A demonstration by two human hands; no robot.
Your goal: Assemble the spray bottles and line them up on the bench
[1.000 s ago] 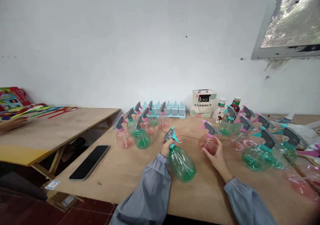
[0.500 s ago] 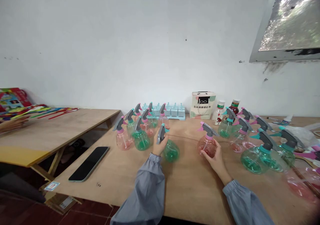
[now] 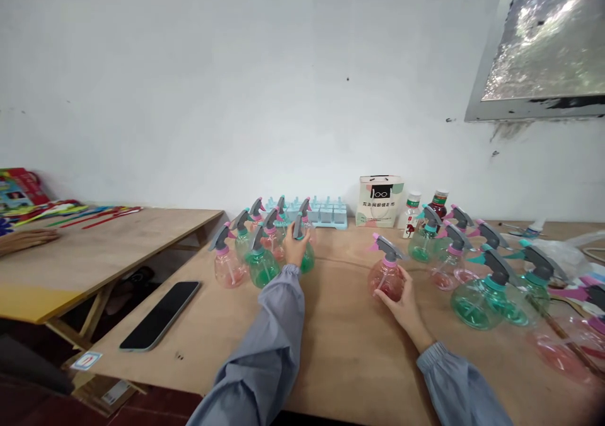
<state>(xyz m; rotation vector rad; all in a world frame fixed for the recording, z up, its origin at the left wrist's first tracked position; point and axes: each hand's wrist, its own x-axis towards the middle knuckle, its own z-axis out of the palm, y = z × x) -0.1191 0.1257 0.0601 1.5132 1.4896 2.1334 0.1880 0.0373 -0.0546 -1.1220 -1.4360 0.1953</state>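
The left hand (image 3: 293, 249) grips a green spray bottle (image 3: 308, 261) around its neck, beside a cluster of spray bottles (image 3: 263, 270) toward the far left corner of the worktop (image 3: 340, 344); whether its base touches down, I cannot tell. The right hand (image 3: 403, 301) curls around a pink spray bottle (image 3: 384, 278), midway between left and right edges. Apparently that cluster is gathered, while several more bottles (image 3: 476, 303) toward the right edge remain apart.

Scuffed whitish wall (image 3: 198, 98); bright window (image 3: 548, 41) upper right; two wooden tables (image 3: 345, 350); dark-red floor (image 3: 158, 407).
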